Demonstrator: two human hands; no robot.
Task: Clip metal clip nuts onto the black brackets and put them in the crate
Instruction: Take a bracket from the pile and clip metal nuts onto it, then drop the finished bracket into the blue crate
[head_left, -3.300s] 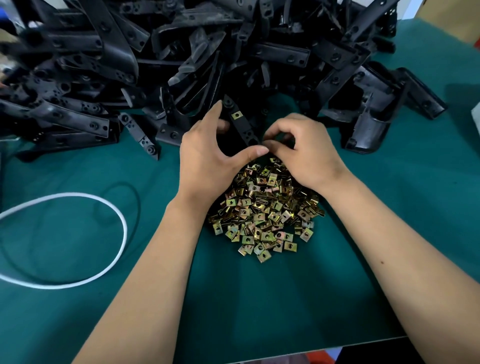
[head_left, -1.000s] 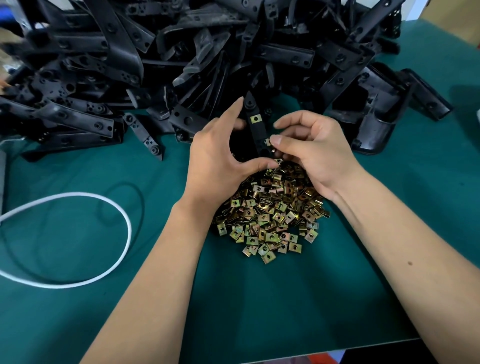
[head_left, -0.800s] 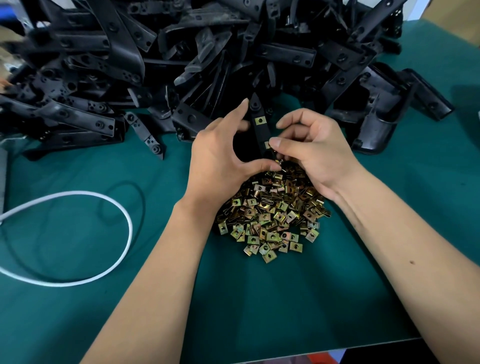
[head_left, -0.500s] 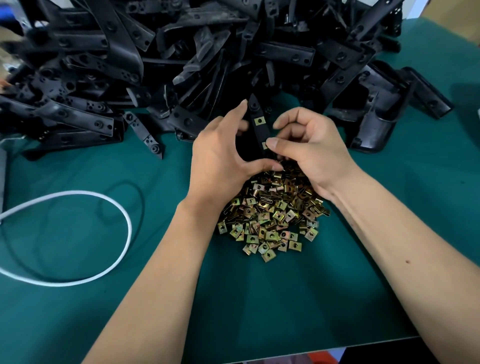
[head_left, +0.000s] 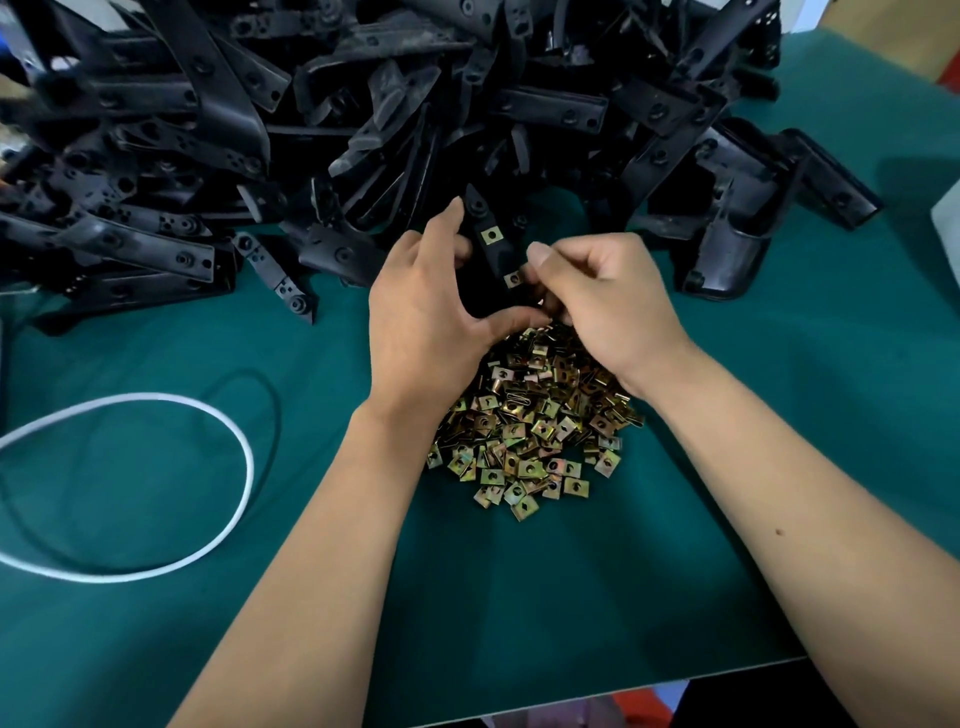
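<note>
While before unclipped, second clip nut (head_left: 513, 279) on bracket (head_left: 487, 244).

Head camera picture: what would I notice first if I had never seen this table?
First comes the huge heap of black brackets across the far side of the green table. Next, the shiny pile of gold clips in the middle, just below the two hands. The left hand holds one bracket upright while the right hand pinches a clip onto it, and a white cord loops at the left.
</note>
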